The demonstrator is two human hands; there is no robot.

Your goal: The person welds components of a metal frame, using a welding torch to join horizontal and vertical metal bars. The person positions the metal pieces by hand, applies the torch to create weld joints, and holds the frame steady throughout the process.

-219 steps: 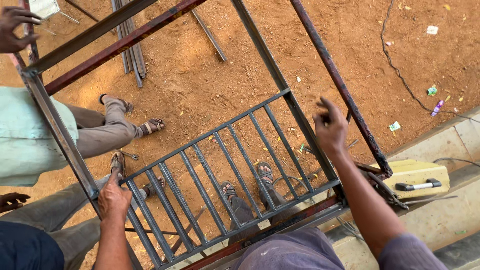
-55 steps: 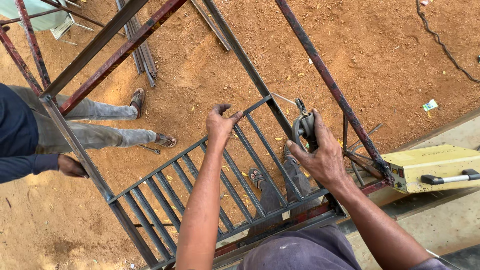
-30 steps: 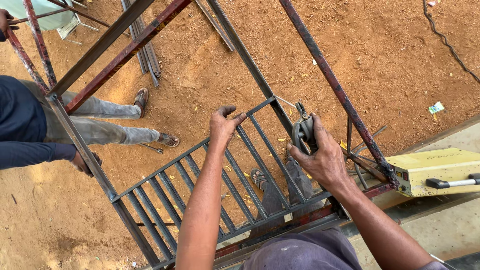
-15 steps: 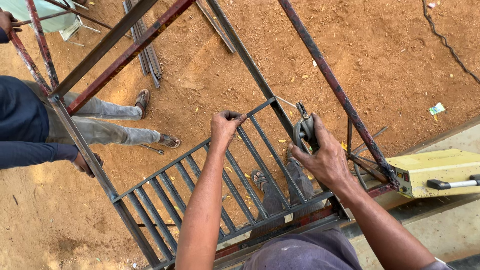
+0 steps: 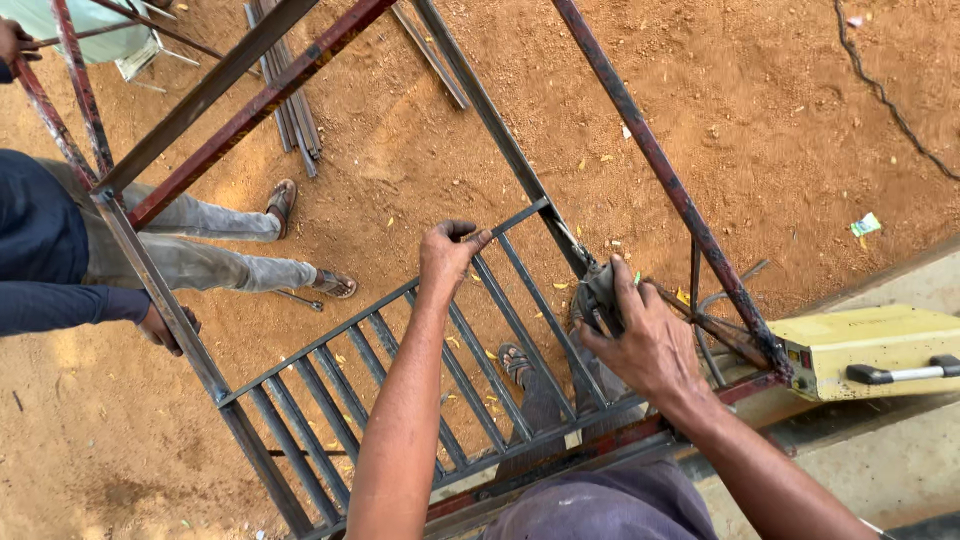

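Hands (image 5: pixel 450 255) on grille (image 5: pixel 400 400), tool (image 5: pixel 598 300) perhaps

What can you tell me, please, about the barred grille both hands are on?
The grille is a dark grey metal panel of parallel bars set in a flat rim, bare and unpainted by the look of it. It sits tilted inside a larger frame of rusty red and grey tubes, above sandy ground. The left hand grips its top rail near the corner; the right hand holds a dark tool at that corner. Sandalled feet show through the bars.
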